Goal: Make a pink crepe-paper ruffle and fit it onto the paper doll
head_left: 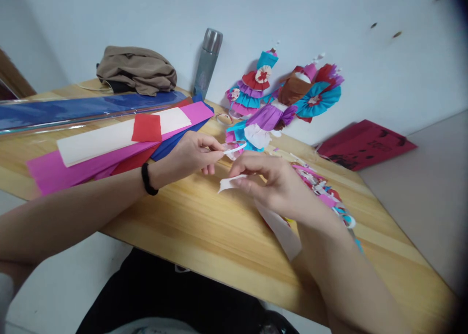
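The left hand [203, 151] is pinching one end of a thin white strip [239, 147] between thumb and forefinger; its other fingers are curling loosely below, slightly apart. The strip is looking smooth and narrow and is bending in a shallow curve toward the right hand [270, 180]. That hand is clamping a white paper piece [226, 184] between thumb and forefinger, its remaining fingers folding close together. The piece is showing a soft, matte surface and a curling free end. Below these fingers a long pale strip [283, 231] is slanting over the smooth, pale-grained wooden table [204, 217]; whether it is joining the held piece is hidden.

Left of the left fingers, matte paper sheets [98, 136] in white, magenta and blue are overlapping, with a small red square [146, 127] lying on top. Beyond the fingers, ruffled paper dresses [278, 100] are standing in turquoise, red, purple and brown, bearing pleated rosettes, and a grey metallic-capped bottle [207, 63] is standing farther left. Right of the right fingers, tangled colored scraps [325, 190] are lying in a heap. Farther right, a flat crimson bag [361, 146] is carrying dark print, too blurred to read.
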Available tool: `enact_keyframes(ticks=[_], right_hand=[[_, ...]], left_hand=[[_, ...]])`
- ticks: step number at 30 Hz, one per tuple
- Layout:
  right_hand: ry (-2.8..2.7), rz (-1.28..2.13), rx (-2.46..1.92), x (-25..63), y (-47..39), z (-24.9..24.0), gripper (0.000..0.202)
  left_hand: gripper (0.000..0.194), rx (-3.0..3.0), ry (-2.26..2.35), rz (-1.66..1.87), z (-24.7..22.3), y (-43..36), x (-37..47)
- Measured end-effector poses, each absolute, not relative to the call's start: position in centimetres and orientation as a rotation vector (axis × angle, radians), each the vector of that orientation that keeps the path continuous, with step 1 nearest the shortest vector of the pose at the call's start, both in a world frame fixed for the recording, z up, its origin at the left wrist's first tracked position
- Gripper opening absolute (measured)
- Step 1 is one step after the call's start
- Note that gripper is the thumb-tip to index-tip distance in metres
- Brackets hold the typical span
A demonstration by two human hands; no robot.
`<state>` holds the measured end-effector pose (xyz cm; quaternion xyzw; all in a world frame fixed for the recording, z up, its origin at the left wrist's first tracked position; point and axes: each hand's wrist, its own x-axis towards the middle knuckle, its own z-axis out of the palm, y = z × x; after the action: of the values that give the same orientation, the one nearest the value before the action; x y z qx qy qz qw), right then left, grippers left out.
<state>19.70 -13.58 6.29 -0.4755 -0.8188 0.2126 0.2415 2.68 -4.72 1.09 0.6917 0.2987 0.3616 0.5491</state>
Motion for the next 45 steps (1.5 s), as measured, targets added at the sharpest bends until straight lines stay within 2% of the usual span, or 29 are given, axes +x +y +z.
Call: enact_keyframes(ticks=[4, 6, 10, 15, 17, 22, 33, 39, 41, 44, 45], right_hand=[[-2.139, 0.968, -1.378, 22.0, -13.0, 7.3, 0.011], [-2.1, 1.037, -1.373, 22.5, -13.0, 7.4, 0.013], [-1.963, 0.725, -1.42, 21.5, -13.2, 6.9, 0.017], [-2.026, 0.352, -1.441, 19.5, -13.2, 5.1, 0.008], [-2.042, 0.28, -1.414, 19.1, -13.0, 4.5, 0.013], [-2.089, 0.287, -1.385, 19.0, -12.9, 4.2, 0.027], [-2.067, 0.406, -1.363, 19.5, -12.6, 4.4, 0.019], [-1.947, 0.572, -1.33, 19.8, -12.3, 4.2, 0.042], [-1.94, 0.592, -1.335, 20.1, -12.4, 4.6, 0.036], [-1.948, 0.588, -1.325, 20.2, -13.0, 5.3, 0.01], [-1.966, 0.583, -1.314, 20.1, -13.2, 5.4, 0.007]], left_hand=[[0.009, 1.573, 0.615, 0.793, 1.3, -4.7, 2.4], [0.009, 1.541, 0.588, 0.78, 1.3, -4.8, 2.4], [0.009, 1.549, 0.61, 0.779, 1.4, -5.0, 2.5], [0.008, 1.541, 0.645, 0.783, 1.6, -5.3, 2.7], [0.009, 1.528, 0.633, 0.784, 1.6, -5.3, 2.7], [0.008, 1.516, 0.511, 0.746, 1.4, -5.2, 2.3], [0.015, 1.428, 0.458, 0.716, 0.8, -4.5, 2.4], [0.011, 1.392, 0.46, 0.711, 0.1, -3.8, 2.2], [0.01, 1.381, 0.473, 0.703, 0.0, -3.7, 2.2], [0.01, 1.366, 0.493, 0.719, -0.1, -3.7, 2.3], [0.01, 1.364, 0.496, 0.729, -0.1, -3.7, 2.3]])
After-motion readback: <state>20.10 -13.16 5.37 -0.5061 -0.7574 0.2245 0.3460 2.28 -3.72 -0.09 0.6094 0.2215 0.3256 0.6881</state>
